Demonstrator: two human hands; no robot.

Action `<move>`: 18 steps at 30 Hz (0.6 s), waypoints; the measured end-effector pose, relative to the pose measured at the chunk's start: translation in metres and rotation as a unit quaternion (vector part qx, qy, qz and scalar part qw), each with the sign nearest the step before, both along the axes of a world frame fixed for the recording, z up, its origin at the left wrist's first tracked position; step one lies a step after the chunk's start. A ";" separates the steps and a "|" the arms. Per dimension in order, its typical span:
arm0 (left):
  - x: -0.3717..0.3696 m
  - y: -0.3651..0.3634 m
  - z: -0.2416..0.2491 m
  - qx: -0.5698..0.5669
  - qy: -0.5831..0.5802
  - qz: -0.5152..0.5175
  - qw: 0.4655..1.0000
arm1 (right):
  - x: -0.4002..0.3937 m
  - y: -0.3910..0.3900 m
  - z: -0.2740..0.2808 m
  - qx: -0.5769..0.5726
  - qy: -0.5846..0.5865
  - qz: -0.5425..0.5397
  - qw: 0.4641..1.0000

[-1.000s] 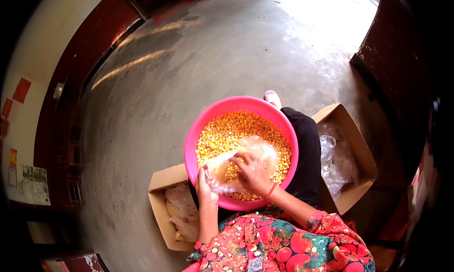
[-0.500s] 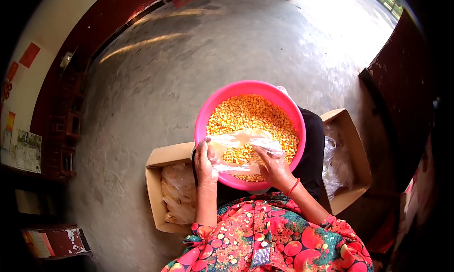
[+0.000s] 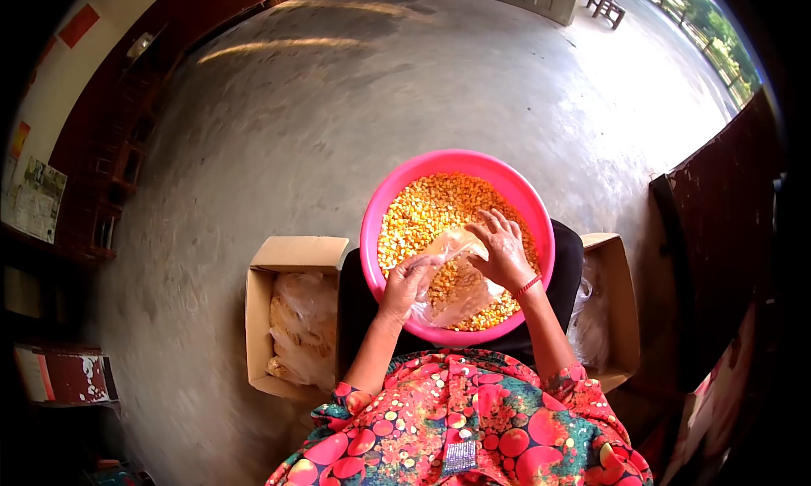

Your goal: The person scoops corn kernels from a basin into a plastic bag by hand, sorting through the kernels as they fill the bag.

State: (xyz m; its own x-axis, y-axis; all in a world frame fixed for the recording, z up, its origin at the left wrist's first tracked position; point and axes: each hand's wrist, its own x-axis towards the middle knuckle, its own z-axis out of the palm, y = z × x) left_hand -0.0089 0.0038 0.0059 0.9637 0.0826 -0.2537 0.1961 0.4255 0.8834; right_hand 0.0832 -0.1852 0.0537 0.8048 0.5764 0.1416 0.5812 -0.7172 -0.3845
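Observation:
A pink basin (image 3: 372,224) of loose yellow corn kernels (image 3: 439,194) rests on my lap. Over the kernels hangs a thin clear plastic bag (image 3: 456,304), its mouth partly spread. My left hand (image 3: 405,290) pinches the bag's edge on the left side of the basin. Above the corn at the right, my right hand (image 3: 504,253) is open with its fingers apart, close beside the bag's mouth. A red bracelet (image 3: 528,285) circles the right wrist.
On my left stands a cardboard box (image 3: 260,317) with filled clear bags (image 3: 304,330) inside. Another cardboard box (image 3: 623,308) on my right contains clear plastic (image 3: 589,330). Grey concrete floor (image 3: 279,148) stretches ahead, with a small chair (image 3: 606,8) near the bright opening.
My right hand has let go of the bag and moved up with its fingers spread. The bag's mouth, stretched between both hands before, now hangs looser from my left hand.

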 end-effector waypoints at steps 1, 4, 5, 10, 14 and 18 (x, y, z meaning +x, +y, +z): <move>-0.001 0.008 0.000 -0.108 0.026 0.007 0.994 | 0.001 0.001 -0.005 0.044 -0.014 -0.005 0.999; 0.007 0.003 0.018 -0.238 0.155 0.146 0.948 | 0.013 -0.004 -0.012 0.056 0.124 -0.046 0.990; 0.007 0.013 0.008 -0.302 0.096 0.029 0.948 | 0.015 -0.004 -0.017 0.164 0.155 -0.039 0.973; 0.008 0.007 0.021 -0.278 0.165 0.009 0.946 | 0.023 -0.018 0.014 0.347 0.461 -0.084 0.812; 0.018 0.008 0.016 -0.261 0.104 -0.001 0.960 | 0.048 -0.025 -0.028 0.318 0.351 -0.095 0.876; 0.027 0.006 0.008 -0.250 0.086 0.046 0.963 | 0.058 -0.023 -0.041 0.089 0.142 -0.108 0.980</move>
